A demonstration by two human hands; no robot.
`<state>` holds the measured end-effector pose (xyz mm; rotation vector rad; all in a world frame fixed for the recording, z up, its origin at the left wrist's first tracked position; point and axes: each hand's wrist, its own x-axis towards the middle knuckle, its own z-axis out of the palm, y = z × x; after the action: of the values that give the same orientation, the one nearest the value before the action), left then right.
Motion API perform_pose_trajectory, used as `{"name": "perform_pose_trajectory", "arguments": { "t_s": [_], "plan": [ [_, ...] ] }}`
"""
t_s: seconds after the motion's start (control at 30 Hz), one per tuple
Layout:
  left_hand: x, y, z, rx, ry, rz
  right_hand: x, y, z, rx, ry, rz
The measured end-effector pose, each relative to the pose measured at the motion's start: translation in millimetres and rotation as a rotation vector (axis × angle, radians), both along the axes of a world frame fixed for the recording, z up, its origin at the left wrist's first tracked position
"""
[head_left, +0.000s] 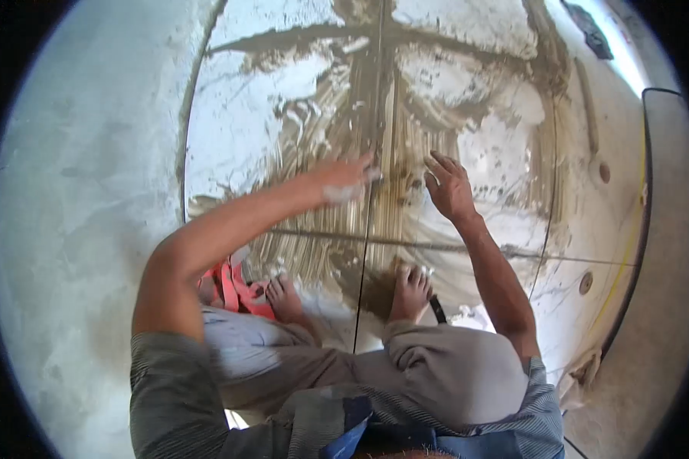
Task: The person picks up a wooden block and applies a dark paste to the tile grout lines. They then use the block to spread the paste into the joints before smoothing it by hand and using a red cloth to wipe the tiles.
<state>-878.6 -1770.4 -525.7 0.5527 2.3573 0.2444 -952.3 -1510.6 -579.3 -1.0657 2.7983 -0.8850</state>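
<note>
My left hand [343, 179] is stretched out over the smeared floor tiles [237, 130], near the dark joint between them. It is blurred by motion, and a pale patch shows on its back. To its right, my right hand [449, 186] hangs over the tiles with its fingers apart and nothing in them. Brown, streaky paste [418, 141] covers the tile surface around both hands, with white areas showing through. Dark joints cross near the top and just in front of my feet.
My bare feet [285, 298] stand on the tiles. Red straps or cloth [245, 294] lie beside them. A bare grey wall or floor surface [84, 191] runs along the left. A black cable [644, 222] curves on the right, and a dark object [593, 34] is at the upper right.
</note>
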Motion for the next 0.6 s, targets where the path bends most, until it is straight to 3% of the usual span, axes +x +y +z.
{"name": "perform_pose_trajectory", "arguments": {
  "t_s": [0.07, 0.2, 0.23, 0.3, 0.4, 0.57, 0.6],
  "plan": [
    [18.5, -0.6, 33.5, 0.072, -0.113, -0.073, -33.9, -17.5, 21.1, 0.073, 0.022, 0.110],
    [64.6, 8.6, 175.5, 0.144, -0.151, -0.167, -148.5, -81.5, 14.0, 0.424, 0.166, 0.401],
    [72.3, 8.0, 205.5, 0.181, -0.137, -0.154, -162.6, -99.3, 39.2, 0.340, 0.161, 0.349],
    [84.5, 3.3, 243.5, 0.248, -0.041, -0.073, -206.2, -136.4, 40.9, 0.525, 0.238, 0.264],
    [100.5, -10.6, 255.8, 0.276, 0.108, 0.106, -230.7, -177.8, 51.8, 0.516, 0.147, 0.061],
    [106.8, -32.2, 255.3, 0.047, 0.212, 0.356, -235.6, -213.5, -4.7, 0.422, 0.018, 0.009],
    [107.7, -33.5, 255.5, 0.044, 0.195, 0.362, -230.2, -215.2, -13.6, 0.349, 0.126, -0.015]
  ]
}}
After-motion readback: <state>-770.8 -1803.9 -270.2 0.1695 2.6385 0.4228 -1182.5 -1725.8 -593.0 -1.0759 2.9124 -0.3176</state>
